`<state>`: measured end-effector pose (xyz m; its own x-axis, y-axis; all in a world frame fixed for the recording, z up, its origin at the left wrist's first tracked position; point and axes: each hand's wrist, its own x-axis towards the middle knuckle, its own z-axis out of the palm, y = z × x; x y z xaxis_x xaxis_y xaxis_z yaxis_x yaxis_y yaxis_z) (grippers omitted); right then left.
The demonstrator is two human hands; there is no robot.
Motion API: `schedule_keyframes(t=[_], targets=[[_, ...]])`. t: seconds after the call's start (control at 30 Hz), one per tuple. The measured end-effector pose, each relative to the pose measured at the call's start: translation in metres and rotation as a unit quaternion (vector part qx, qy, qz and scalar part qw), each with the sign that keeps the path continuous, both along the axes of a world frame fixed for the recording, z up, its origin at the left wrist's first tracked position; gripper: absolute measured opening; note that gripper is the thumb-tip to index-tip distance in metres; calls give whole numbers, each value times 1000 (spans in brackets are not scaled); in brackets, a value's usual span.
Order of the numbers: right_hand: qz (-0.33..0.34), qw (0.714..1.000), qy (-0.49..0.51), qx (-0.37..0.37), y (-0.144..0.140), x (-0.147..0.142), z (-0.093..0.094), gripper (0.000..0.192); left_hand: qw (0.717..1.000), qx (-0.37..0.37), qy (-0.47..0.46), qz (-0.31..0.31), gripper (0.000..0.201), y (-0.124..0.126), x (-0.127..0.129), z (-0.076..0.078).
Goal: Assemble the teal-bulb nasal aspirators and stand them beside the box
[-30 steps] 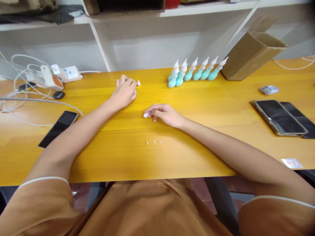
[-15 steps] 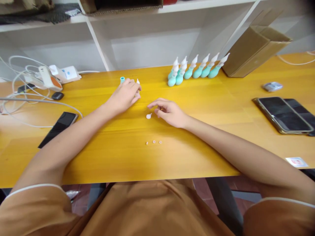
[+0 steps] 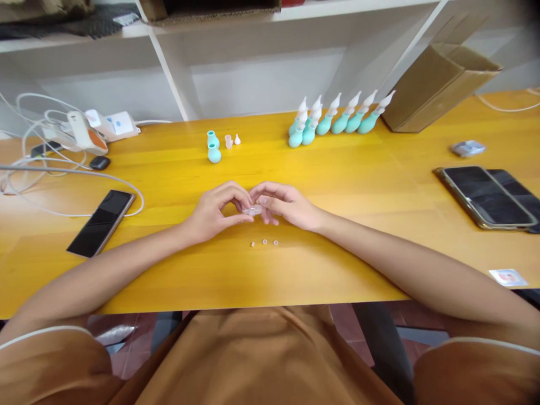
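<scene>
A small clear plastic connector [image 3: 252, 210] is between my two hands, above the table's middle. My left hand [image 3: 219, 211] pinches its left end between thumb and fingers. At its other end are the closed thumb and fingers of my right hand [image 3: 291, 205]; they partly cover the piece, and anything else in them is hidden. Several small pale rings [image 3: 265, 242] lie just in front of my hands. Farther back stand two open-necked teal bulbs [image 3: 214, 153], with another clear connector [image 3: 228, 141] and a white nozzle tip [image 3: 237, 139] beside them.
Several teal bulb aspirators [image 3: 354, 115] with white tips stand at the back right, near a cardboard box [image 3: 439, 84]. Phones [image 3: 485, 197] lie at the right, another phone [image 3: 101, 223] at the left. Cables and chargers [image 3: 113, 128] crowd the back left.
My left hand has come from the back to the middle with the connector, uncovering the bulbs. My right hand has closed at the connector. The white nozzle tip beside it no longer shows.
</scene>
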<state>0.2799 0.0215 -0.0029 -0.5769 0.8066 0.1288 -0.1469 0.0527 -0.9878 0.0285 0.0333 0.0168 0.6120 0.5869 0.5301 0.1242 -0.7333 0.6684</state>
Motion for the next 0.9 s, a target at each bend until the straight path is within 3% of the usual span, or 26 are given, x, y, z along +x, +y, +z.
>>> schedule_keyframes(t=[0.23, 0.57, 0.73, 0.8, 0.9], targets=[[59, 989, 73, -113, 6, -4, -9, 38, 999, 37, -18, 18, 22, 2, -1, -15], [200, 964, 70, -159, 24, 15, -6, 41, 997, 76, 20, -2, 15, 2, 2, -13], [189, 959, 94, -189, 28, 16, -7, 42, 988, 141, -17, 52, 22, -5, -1, -8], [177, 960, 103, -193, 28, 15, -7, 41, 979, 200, -22, 17, 22, -9, -3, -8], [156, 964, 96, -193, 26, 13, -6, 41, 959, 256, 49, -108, 21, -14, -2, -9]])
